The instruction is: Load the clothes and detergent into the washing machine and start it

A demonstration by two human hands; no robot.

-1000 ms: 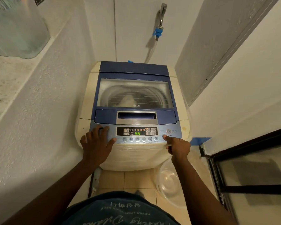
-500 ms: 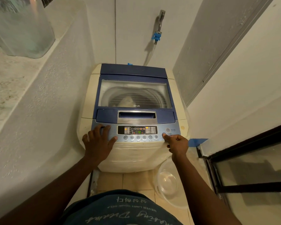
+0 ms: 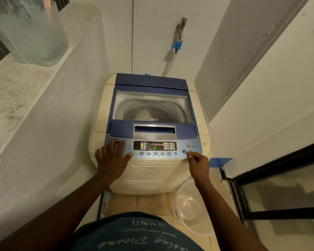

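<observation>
A cream top-load washing machine (image 3: 198, 105) with a blue lid stands against the back wall, lid closed. Through the lid's window (image 3: 152, 107) a pale piece of clothing (image 3: 143, 114) shows in the drum. The control panel (image 3: 154, 146) is lit, with a green digit on its display. My left hand (image 3: 112, 158) rests flat on the panel's left end, fingers spread. My right hand (image 3: 198, 164) is curled just below the round start button (image 3: 184, 151), fingertips at the panel's front edge, holding nothing.
A clear plastic basin (image 3: 190, 207) lies on the tiled floor at the machine's right front. A translucent container (image 3: 29, 33) stands on the stone ledge at left. A tap with a blue fitting (image 3: 178, 40) is on the back wall. A dark-framed glass door (image 3: 279, 196) is at right.
My right index finger has come off the start button and the hand has curled back. The green display has changed from 44 to a single digit. The left hand stays put.
</observation>
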